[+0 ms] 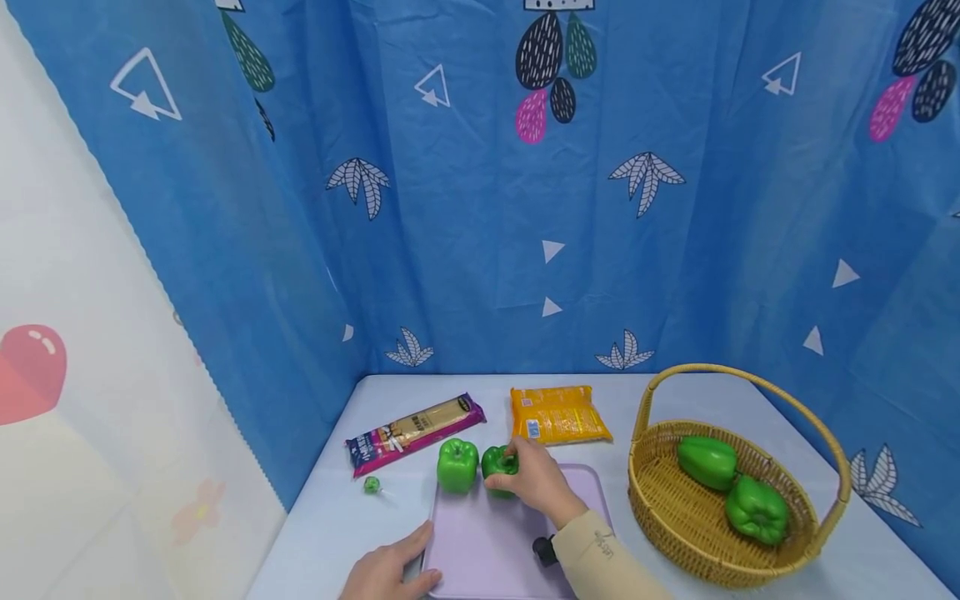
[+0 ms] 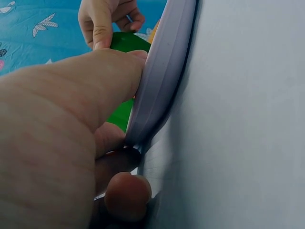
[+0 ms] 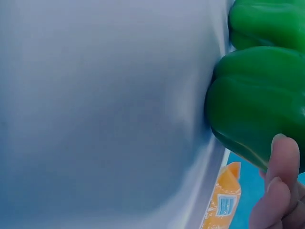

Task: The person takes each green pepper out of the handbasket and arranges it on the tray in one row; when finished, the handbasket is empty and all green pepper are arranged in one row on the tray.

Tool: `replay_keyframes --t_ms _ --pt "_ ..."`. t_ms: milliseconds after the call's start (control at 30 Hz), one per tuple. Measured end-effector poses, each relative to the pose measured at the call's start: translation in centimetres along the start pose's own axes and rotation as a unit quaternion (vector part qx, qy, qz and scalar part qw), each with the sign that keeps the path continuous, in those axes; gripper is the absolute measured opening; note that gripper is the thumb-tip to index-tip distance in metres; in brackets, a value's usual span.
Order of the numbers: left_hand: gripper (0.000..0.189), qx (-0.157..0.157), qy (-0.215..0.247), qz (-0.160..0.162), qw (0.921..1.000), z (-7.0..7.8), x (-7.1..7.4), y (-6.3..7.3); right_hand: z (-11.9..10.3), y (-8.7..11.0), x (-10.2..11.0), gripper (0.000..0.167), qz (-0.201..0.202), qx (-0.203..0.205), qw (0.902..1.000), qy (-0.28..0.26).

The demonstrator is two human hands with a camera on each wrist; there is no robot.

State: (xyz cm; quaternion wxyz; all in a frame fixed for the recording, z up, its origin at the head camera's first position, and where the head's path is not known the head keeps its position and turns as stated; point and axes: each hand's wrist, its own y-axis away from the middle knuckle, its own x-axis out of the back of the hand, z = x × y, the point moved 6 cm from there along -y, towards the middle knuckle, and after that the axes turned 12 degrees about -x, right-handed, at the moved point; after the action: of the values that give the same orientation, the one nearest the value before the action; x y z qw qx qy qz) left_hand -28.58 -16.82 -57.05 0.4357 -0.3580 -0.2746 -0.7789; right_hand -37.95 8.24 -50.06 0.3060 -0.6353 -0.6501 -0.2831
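Head view: right hand (image 1: 536,482) grips a green pepper (image 1: 493,458)

The pepper sits at the far end of a lilac tray (image 1: 487,550), clasped between thumb and fingers, just beside a second pepper (image 1: 457,467). The left hand (image 1: 384,568) rests its fingertips against the tray's left edge. Beyond, on the white counter (image 1: 315,542), lie an orange packet (image 1: 558,412) and a long purple packet (image 1: 416,433); rightward, a wicker basket (image 1: 667,537) holds two more peppers (image 1: 756,510).

Illegibly small: print on the long packet (image 1: 416,435) beyond the left hand (image 1: 388,568), the orange packet (image 1: 561,414) beyond the right hand (image 1: 542,482), and its sleeve (image 1: 600,557).
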Motion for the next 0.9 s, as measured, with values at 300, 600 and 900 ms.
replay_keyframes --t_ms 300,600,900 --pt "0.090 -0.007 0.002 0.001 1.0000 0.1 0.1 0.1 0.6 0.8 3.1 0.062 0.026 -0.029 0.9986 -0.036" --pt "0.092 -0.001 0.007 0.009 0.9999 -0.1 0.5 0.1 4.4 2.6 18.3 0.037 0.247 0.019 0.9686 -0.020" --pt "0.090 -0.013 0.015 -0.006 0.9998 -0.4 0.1 -0.1 14.4 3.6 23.2 0.047 0.275 -0.084 0.9566 0.046"
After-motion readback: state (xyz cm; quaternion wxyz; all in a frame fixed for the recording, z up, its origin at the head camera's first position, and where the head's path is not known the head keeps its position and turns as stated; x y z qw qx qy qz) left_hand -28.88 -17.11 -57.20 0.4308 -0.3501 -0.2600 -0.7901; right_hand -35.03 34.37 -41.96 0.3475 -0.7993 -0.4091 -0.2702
